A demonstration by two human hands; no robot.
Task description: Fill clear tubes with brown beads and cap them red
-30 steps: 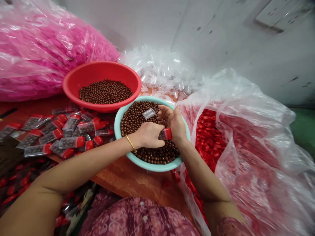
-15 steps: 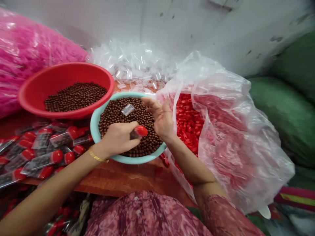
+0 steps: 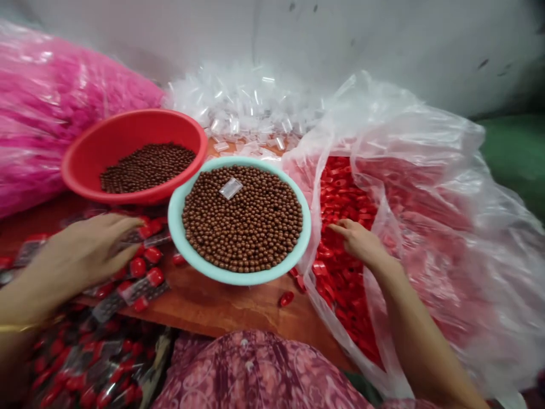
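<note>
My left hand [image 3: 91,255], slightly blurred, is over the pile of small clear containers with red caps [image 3: 138,267] at the left, thumb and fingers apart and no item gripped. On the other side, my right hand [image 3: 361,241] reaches into the opened plastic bag of loose red caps [image 3: 340,295]; its fingers are stretched out at the caps, and I see nothing held in them. Between the hands stands a light blue basin [image 3: 175,227] full of brown beads [image 3: 247,227]. A small clear empty container [image 3: 231,188] lies on the beads.
Behind on the left, a red basin [image 3: 80,153] holds more brown beads. A heap of clear empty containers [image 3: 255,108] lies by the wall. A large bag of pink pieces [image 3: 51,102] stands far left. One loose red cap [image 3: 286,298] rests on the table [image 3: 213,307].
My left hand has moved from above the blue basin to the pile at the left and let go of the red-capped container. My right hand has moved rightward from the basin into the bag of caps.
</note>
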